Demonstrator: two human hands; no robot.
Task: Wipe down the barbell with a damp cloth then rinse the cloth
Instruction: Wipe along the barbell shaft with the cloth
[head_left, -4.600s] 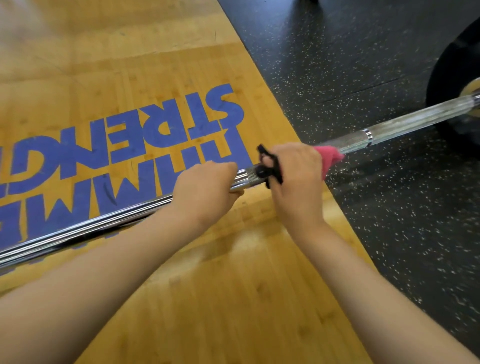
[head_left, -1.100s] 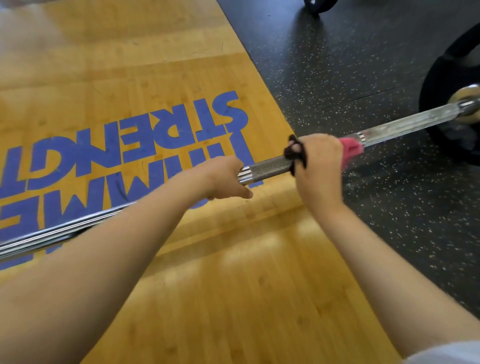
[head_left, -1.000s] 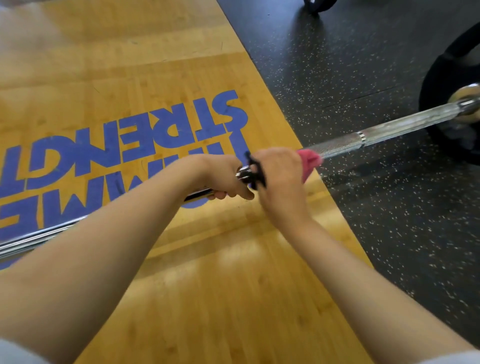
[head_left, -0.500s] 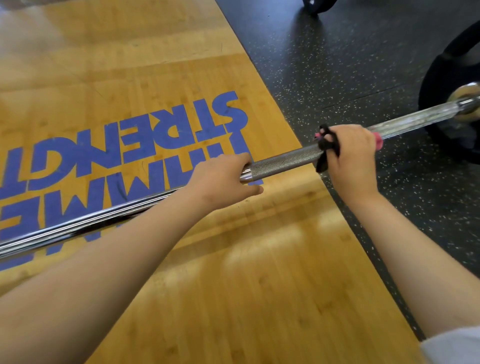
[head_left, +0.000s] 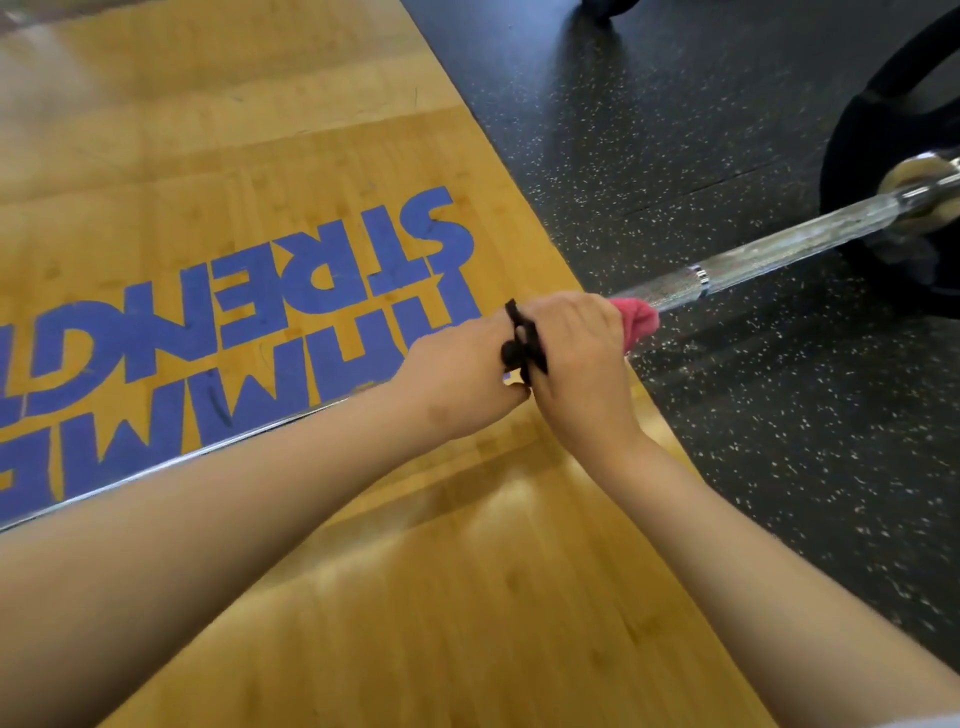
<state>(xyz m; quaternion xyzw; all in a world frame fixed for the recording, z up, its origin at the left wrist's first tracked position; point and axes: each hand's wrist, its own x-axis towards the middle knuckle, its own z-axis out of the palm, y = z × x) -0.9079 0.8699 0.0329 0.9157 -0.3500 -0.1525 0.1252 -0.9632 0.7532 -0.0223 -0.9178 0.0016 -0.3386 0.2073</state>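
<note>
The step in hand is wiping the barbell (head_left: 779, 249): likely best done squeezing firmly and twisting while sliding toward the plate (head_left: 857, 156) — knurling traps grime. The right hand (head_left: 571, 353) is wrapping the cloth (head_left: 636, 322) round the bar, grip closed; the left hand (head_left: 457, 379), touching it, is clasping bare steel. The barbell is spanning platform (head_left: 260, 130) and rubber floor (head_left: 727, 104).

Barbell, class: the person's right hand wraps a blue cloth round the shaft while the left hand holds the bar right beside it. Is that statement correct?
Not quite. The head view shows that the cloth is pink, not blue. The rest stands: the right hand wraps it round the barbell shaft, and the left hand holds the bar right beside it.
</note>
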